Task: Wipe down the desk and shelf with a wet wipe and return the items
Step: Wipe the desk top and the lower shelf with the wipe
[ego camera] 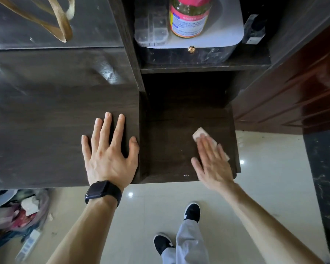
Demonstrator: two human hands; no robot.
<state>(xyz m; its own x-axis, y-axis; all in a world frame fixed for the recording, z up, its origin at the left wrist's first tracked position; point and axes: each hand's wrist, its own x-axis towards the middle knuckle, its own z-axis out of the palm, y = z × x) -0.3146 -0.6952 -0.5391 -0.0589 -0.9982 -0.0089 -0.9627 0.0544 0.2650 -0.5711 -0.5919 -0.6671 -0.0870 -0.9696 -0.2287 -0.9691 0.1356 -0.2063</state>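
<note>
The left hand [111,155] lies flat on the desk [46,115], left of the lower shelf [170,149], where the right hand [211,162] presses a wipe [199,133]; a jar [189,18] stands farther back.

Dark brown desk [46,111] with faint wood grain on the left; the lower shelf [170,145] to its right has the same dark brown grain. A pale off-white wet wipe [199,132] lies on the shelf. Black watch [103,191] near. At the far side, a bottle [189,18] with a pink and white label and a small gold knob [191,49]. Glossy cream floor [265,187], reddish-brown door [303,92], light grey trousers [191,242], and black shoes [192,211] with white marks.
</note>
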